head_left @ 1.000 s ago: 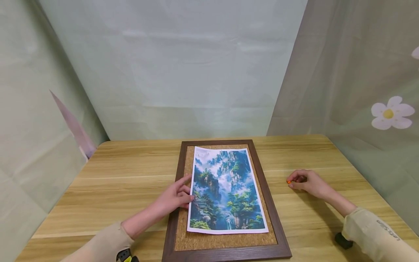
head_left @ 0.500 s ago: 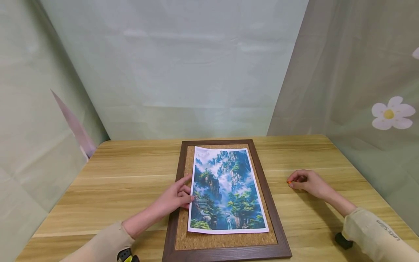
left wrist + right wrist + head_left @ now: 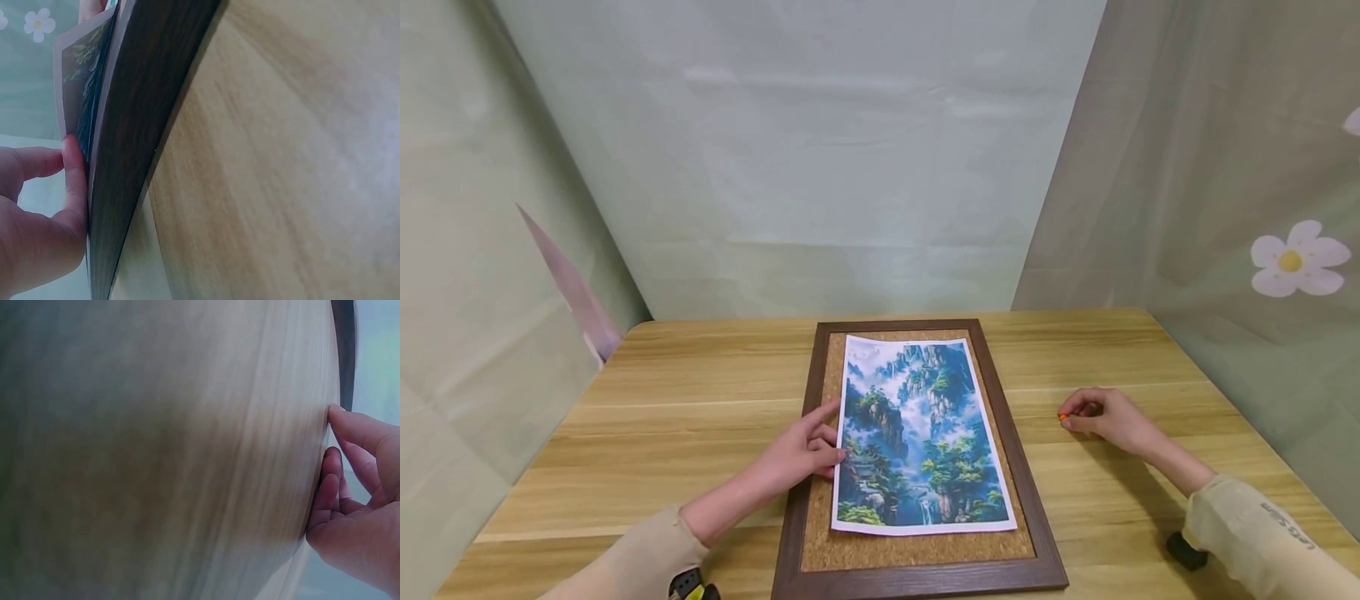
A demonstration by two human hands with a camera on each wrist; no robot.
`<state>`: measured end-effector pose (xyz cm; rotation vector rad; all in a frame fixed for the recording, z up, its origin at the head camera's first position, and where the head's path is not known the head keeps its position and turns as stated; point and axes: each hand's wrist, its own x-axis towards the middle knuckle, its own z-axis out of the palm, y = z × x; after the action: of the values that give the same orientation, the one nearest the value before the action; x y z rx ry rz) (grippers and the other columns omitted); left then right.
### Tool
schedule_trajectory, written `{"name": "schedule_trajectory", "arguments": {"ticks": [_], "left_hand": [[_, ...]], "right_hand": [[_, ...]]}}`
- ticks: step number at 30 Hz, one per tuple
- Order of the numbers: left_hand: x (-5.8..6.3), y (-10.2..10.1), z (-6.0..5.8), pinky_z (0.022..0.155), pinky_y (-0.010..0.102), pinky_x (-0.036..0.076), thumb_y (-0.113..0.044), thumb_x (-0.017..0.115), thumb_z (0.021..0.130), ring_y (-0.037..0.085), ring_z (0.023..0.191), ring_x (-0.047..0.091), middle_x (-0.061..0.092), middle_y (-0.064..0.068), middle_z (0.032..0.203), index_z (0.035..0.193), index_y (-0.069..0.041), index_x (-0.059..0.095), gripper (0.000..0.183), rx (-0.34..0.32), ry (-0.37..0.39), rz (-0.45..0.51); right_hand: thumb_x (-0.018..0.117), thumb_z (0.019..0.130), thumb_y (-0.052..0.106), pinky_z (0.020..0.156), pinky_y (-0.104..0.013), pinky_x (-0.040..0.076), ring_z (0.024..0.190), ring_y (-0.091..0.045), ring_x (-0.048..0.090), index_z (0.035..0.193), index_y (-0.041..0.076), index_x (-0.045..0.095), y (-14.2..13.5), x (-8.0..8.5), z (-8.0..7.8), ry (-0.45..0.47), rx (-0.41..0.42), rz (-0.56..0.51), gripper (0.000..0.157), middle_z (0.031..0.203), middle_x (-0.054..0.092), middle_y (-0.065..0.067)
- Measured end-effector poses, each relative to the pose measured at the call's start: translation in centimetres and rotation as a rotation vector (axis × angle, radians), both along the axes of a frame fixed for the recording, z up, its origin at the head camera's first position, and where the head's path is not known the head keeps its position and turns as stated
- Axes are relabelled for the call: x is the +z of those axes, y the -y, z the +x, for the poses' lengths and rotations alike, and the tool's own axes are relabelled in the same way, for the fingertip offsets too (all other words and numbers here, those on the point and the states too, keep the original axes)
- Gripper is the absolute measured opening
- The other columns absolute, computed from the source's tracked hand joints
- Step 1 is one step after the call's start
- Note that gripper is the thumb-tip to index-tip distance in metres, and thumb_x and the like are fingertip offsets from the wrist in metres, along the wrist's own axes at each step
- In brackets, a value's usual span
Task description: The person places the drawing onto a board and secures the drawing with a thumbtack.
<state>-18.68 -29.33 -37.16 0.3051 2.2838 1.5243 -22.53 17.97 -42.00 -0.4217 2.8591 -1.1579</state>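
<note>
A printed landscape picture (image 3: pixel 917 442) lies on a cork board (image 3: pixel 917 550) with a dark brown frame (image 3: pixel 917 582). My left hand (image 3: pixel 805 450) is at the sheet's left edge, thumb on its margin and index finger stretched further up along it. In the left wrist view, the left thumb and a finger (image 3: pixel 74 181) come together at the paper (image 3: pixel 75 81), pinching its edge. My right hand (image 3: pixel 1101 414) is low over the table right of the board. Its thumb and fingertips pinch a small orange object (image 3: pixel 1063 417), too small to identify.
The wood-grain table (image 3: pixel 700 375) extends on both sides of the board. Behind it hangs a pale green cloth backdrop (image 3: pixel 850 167), with a flower-print panel (image 3: pixel 1247 208) at right. Dark wrist devices show beneath both sleeves (image 3: pixel 1247 525).
The picture has shifted very slightly to the right at its lower edge. Both hands stay almost exactly where they were.
</note>
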Motion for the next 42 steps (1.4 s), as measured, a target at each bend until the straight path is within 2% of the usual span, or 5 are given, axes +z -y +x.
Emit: {"name": "schedule_trajectory", "arguments": {"ticks": [32, 42], "left_hand": [[0.0, 0.1, 0.0, 0.071, 0.029, 0.06, -0.008, 0.065, 0.091, 0.016, 0.083, 0.065, 0.065, 0.016, 0.103, 0.158, -0.003, 0.017, 0.083, -0.024, -0.015, -0.017], [0.1, 0.1, 0.1, 0.07, 0.028, 0.06, -0.006, 0.064, 0.09, 0.015, 0.082, 0.064, 0.064, 0.015, 0.102, 0.158, -0.003, 0.018, 0.082, -0.022, -0.01, -0.021]], "right_hand": [[0.074, 0.087, 0.017, 0.062, -0.021, 0.045, 0.069, -0.002, 0.053, 0.09, 0.01, 0.073, 0.3, 0.2, 0.2, 0.017, -0.031, 0.006, 0.007, 0.082, 0.068, -0.002], [0.073, 0.089, 0.02, 0.064, -0.02, 0.045, 0.075, -0.003, 0.056, 0.093, 0.009, 0.072, 1.4, 1.1, -0.5, 0.034, -0.047, 0.005, 0.012, 0.091, 0.071, -0.005]]}}
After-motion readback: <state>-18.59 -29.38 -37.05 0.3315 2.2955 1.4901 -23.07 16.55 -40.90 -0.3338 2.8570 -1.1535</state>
